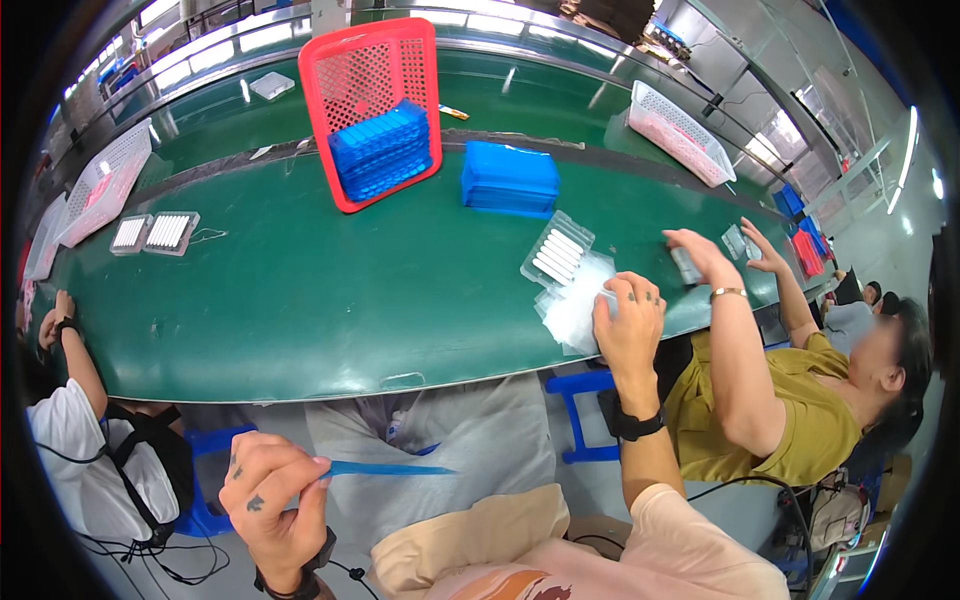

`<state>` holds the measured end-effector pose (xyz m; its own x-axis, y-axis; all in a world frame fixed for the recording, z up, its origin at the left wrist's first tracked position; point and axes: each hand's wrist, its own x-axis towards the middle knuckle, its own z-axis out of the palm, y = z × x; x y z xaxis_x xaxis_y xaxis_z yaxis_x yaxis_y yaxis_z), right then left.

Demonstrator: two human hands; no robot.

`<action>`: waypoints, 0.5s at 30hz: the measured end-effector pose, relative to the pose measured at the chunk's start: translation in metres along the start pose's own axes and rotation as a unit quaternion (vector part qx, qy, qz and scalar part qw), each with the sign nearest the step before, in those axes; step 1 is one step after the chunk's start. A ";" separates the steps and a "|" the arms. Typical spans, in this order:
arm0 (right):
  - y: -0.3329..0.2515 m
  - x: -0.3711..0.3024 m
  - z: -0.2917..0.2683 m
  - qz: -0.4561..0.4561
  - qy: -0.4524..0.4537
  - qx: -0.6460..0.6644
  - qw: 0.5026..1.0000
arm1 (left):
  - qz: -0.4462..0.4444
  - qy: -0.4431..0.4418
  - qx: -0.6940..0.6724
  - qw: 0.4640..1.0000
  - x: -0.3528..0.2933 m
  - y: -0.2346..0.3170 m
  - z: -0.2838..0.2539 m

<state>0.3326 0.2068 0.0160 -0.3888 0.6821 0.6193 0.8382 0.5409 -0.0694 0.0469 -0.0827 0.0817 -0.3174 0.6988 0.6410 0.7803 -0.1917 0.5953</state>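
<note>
Over my lap, my left hand (275, 495) pinches a thin flat blue piece (390, 469) between thumb and fingers. It is seen almost edge-on, so its kind is unclear. My right hand (630, 318) rests at the table's near edge, its fingers bent over the right side of a loose pile of translucent plastic bags (577, 318). What lies under those fingertips is partly hidden. Touching the pile's far side is a clear plastic tray (557, 250) with several white sticks in a row. Beyond it stands a stack of flat blue packs (510, 178).
A red basket (368, 30) holding blue packs stands upright on the green table (300, 320). White baskets (683, 135) stand at both sides, and two stick-filled trays (150, 233) lie left. A co-worker's hands (705, 255) work close on my right; another person (70, 350) sits left.
</note>
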 end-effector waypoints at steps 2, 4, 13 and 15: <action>0.000 0.006 -0.005 -0.019 -0.016 0.047 0.999 | 0.002 -0.003 -0.003 1.000 0.002 -0.002 0.002; -0.010 0.032 -0.023 -0.073 -0.052 0.040 0.995 | 0.001 -0.008 -0.010 1.000 0.005 0.000 0.006; -0.036 0.096 0.009 -0.272 -0.224 -0.071 0.933 | -0.008 -0.026 -0.026 0.999 -0.004 0.008 0.010; -0.052 0.101 0.003 -0.295 -0.271 -0.063 0.914 | -0.021 -0.039 -0.056 0.997 -0.005 0.009 0.013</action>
<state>0.2487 0.2492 0.0794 -0.8910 0.4523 0.0387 0.4458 0.8557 0.2629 0.0630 -0.0787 0.0777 -0.3022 0.7581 0.5779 0.7011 -0.2340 0.6735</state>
